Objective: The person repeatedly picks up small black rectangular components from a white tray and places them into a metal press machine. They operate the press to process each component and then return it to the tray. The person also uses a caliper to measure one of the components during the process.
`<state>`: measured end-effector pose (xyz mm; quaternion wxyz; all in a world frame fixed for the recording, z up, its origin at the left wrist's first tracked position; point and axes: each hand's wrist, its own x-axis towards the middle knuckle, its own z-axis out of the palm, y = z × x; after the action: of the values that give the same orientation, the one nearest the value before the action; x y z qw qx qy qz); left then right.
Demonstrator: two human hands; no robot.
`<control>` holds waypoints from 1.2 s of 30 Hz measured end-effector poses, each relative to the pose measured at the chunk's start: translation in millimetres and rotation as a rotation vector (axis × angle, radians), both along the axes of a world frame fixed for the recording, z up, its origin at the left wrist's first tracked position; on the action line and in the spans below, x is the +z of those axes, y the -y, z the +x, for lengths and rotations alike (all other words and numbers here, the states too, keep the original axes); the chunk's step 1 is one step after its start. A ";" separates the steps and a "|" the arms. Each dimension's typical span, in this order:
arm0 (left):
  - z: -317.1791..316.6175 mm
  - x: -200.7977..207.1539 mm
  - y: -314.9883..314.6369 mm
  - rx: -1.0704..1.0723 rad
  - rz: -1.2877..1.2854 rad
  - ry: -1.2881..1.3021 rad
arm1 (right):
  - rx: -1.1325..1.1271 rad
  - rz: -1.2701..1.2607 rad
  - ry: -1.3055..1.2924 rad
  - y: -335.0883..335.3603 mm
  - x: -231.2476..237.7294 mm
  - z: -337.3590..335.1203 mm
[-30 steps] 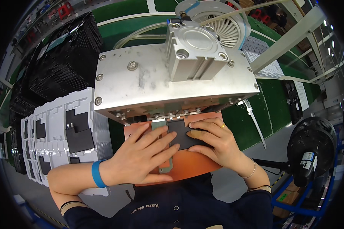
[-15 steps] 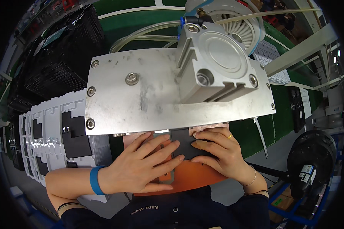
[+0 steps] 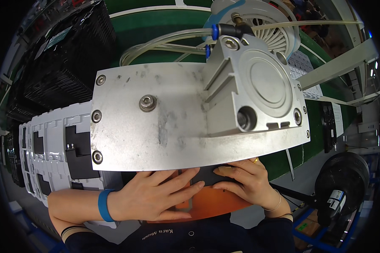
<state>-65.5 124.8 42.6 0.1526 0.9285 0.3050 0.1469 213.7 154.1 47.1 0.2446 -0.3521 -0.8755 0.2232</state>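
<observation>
Beneath the silver metal plate (image 3: 177, 126) of a press fixture, both my hands work at an orange base (image 3: 217, 199). My left hand (image 3: 150, 195) lies over the left part of the base with its fingers spread, their tips reaching a dark grey flat piece (image 3: 204, 174). Curled at that piece's right end, my right hand (image 3: 247, 181) grips it between thumb and fingers. The plate's front edge hides some fingertips of both hands and the far side of the grey piece.
A square air cylinder (image 3: 257, 88) with clear hoses (image 3: 169, 40) tops the plate. White trays (image 3: 51, 139) holding black parts stand left, below stacked black trays (image 3: 68, 63). Behind is a white fan (image 3: 266, 25); a black fan (image 3: 343, 181) stands right. Green bench surface (image 3: 278, 162) surrounds the fixture.
The plate and cylinder sit lower in the picture, covering more of my fingers and the grey piece. My hands stay in nearly the same place.
</observation>
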 end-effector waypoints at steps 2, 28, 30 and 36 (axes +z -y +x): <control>-0.5 1.2 -0.7 -0.006 0.005 -0.014 | 0.001 0.007 -0.006 -0.7 -0.9 0.2; -2.9 -1.0 2.0 -0.036 -0.002 -0.081 | 0.005 0.015 -0.042 -3.0 -2.2 -0.8; -2.7 -0.2 1.5 -0.037 -0.003 -0.080 | 0.005 0.020 -0.050 -3.8 -1.9 -1.6; -2.7 -3.2 1.8 -0.033 -0.023 -0.052 | 0.019 0.012 -0.053 -4.6 -1.8 -1.7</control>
<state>-68.2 123.0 39.4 0.1577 0.9351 0.2952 0.1167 212.0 158.7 45.3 0.2678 -0.3363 -0.8733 0.2293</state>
